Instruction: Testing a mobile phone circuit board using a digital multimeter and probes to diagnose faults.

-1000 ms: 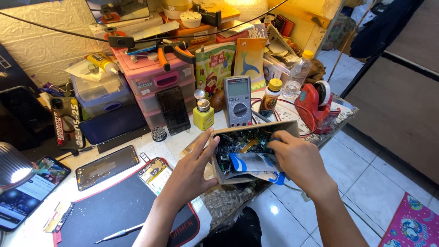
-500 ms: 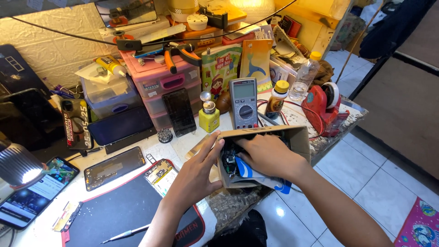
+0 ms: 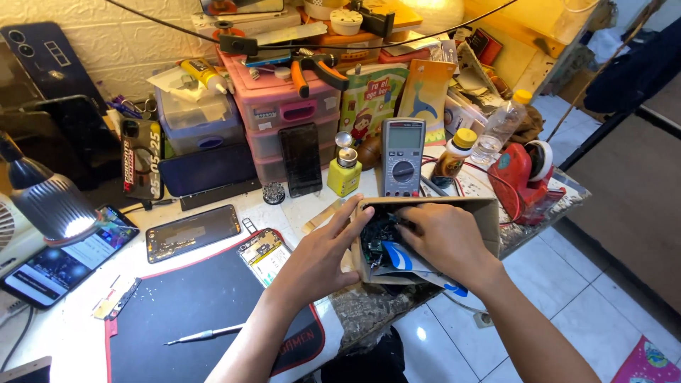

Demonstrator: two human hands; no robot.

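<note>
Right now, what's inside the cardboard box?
In the cardboard box: green circuit boards and a white-blue pouch. The right hand covers the rest; the left hand grips the box's side.

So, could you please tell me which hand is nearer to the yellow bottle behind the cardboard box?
Left. The left hand grips the cardboard box at its near-left edge, just below the yellow bottle. The right hand reaches inside the box, farther to the right.
</note>
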